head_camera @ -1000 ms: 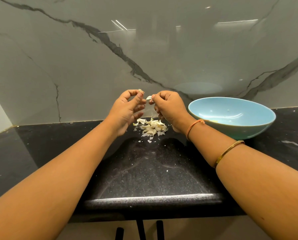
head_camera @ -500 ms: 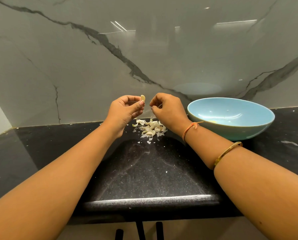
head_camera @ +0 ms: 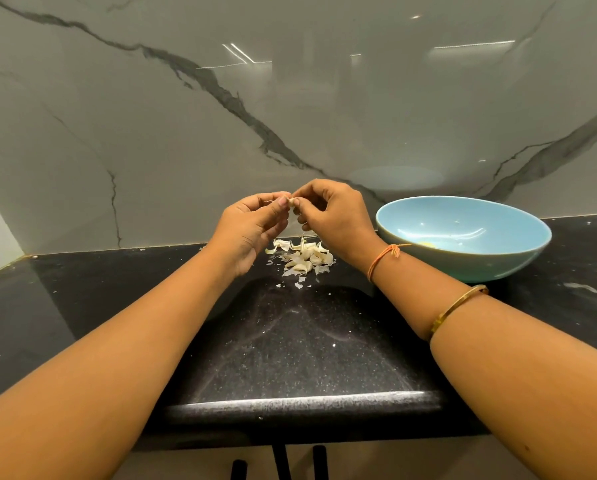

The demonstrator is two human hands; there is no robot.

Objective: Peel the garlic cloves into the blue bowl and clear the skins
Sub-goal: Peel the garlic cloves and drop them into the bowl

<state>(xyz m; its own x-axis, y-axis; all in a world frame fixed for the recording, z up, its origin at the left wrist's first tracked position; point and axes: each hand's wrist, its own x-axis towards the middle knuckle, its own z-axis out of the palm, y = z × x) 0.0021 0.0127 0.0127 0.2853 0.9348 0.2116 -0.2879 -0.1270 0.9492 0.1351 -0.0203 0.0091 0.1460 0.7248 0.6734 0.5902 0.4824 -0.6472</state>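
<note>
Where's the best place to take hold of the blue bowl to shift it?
Likely the blue bowl by its right rim, coming from the right: the wide, smooth, flared wall gives no grip, while the thin rim takes a pinch.

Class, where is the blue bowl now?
Head view: the blue bowl stands on the black counter, right of the right hand and the garlic heap.

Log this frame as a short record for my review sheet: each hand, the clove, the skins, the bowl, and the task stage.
left hand: pinches the garlic clove, raised above the countertop
right hand: pinches the same clove from the other side
skins: loose pile on the black countertop, below the hands
blue bowl: upright, right of the pile; one small yellowish piece inside, likely a peeled clove
stage: peeling; skins not yet cleared
</note>
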